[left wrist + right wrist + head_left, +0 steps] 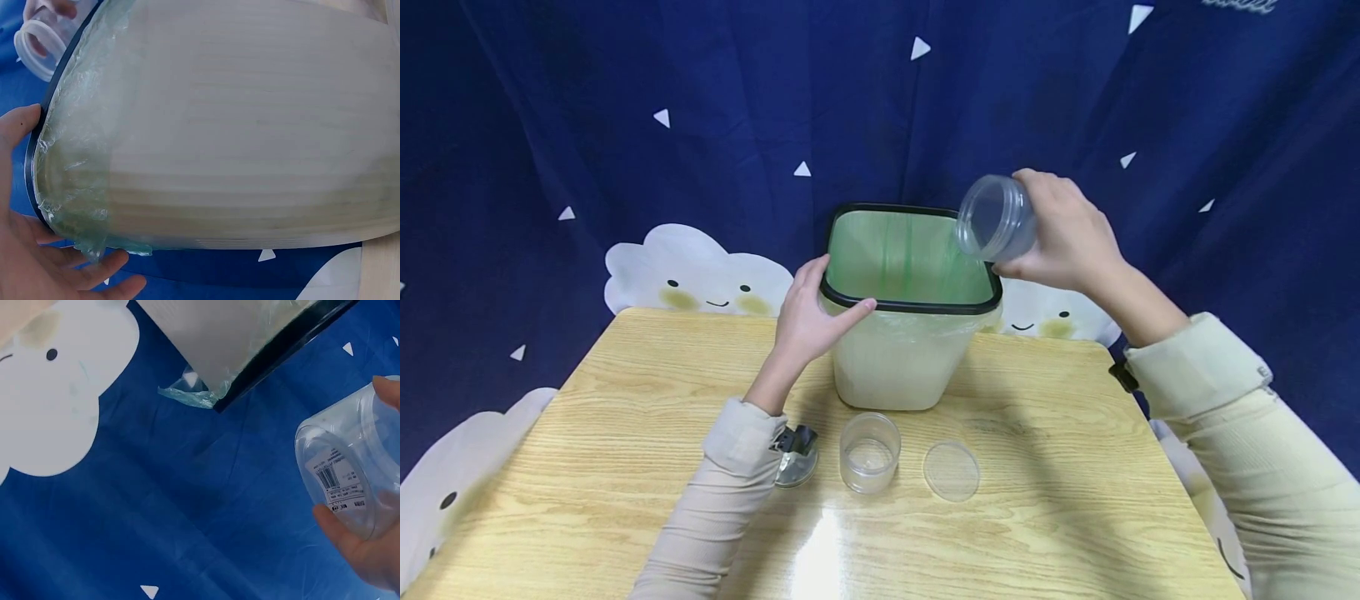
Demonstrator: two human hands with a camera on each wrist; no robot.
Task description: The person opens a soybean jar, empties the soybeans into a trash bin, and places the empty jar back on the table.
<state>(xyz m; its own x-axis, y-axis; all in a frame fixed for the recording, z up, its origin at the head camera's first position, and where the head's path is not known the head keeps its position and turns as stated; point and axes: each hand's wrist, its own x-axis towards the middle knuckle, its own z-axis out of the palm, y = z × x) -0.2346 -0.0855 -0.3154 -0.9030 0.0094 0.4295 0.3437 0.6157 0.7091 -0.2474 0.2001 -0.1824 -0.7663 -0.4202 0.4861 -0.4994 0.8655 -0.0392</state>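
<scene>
My right hand [1067, 229] grips a clear plastic jar [996, 218], tilted on its side with its open mouth at the right edge of the trash bin [887, 358]. In the right wrist view, a barcode label [339, 481] shows on the jar's base; no contents are visible in it. A green liner bag [880, 250] lines the bin under a black rim [917, 308]. At the bin's near left corner, my left hand [808, 312] rests on the rim, thumb along the front and fingers spread on the side. Those fingers look fairly straight in the left wrist view.
On the wooden table [662, 417] in front of the bin stands a clear open container [870, 454]. Beside it lies a clear round lid [951, 472]. A silvery round object [797, 468] is partly hidden by my left wrist. A blue curtain [737, 125] hangs behind.
</scene>
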